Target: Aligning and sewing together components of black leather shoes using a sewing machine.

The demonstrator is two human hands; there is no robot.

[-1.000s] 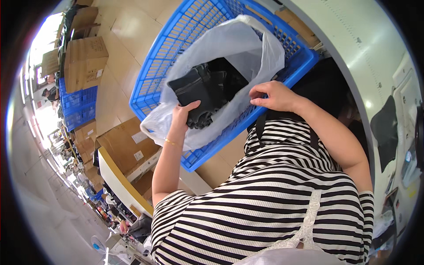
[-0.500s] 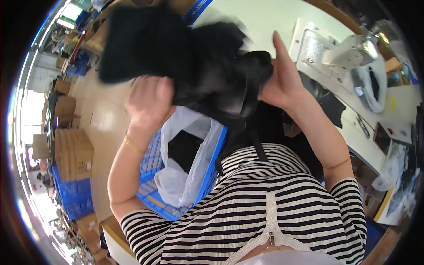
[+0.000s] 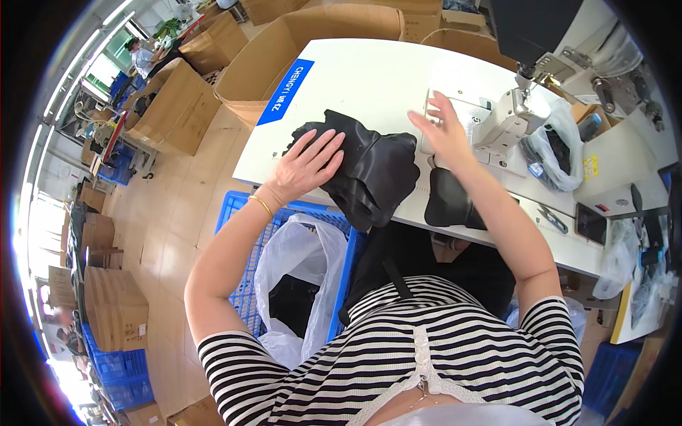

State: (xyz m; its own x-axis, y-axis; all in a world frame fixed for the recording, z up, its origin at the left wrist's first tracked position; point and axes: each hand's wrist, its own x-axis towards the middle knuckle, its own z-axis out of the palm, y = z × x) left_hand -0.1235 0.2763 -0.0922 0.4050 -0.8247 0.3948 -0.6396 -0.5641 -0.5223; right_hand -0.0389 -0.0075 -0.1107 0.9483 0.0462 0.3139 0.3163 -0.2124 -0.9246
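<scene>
black fabric bundle [image 3: 369,170] now down on white table [image 3: 355,78]; left hand [image 3: 307,165] flat on it, right hand [image 3: 442,129] lifted clear.

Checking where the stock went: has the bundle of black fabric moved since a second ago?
Yes. The black fabric bundle was inside the bag in the blue crate; now it lies up on the white table, under the left hand.

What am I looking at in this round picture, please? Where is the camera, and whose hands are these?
The camera sits on a person's head and looks down, so the picture bends at its rim. Both arms belong to that person. The left hand lies flat on a pile of black fabric on a white table. The right hand is open above the table, near a sewing machine, holding nothing. Below the table stands a blue crate with a plastic bag inside.
</scene>
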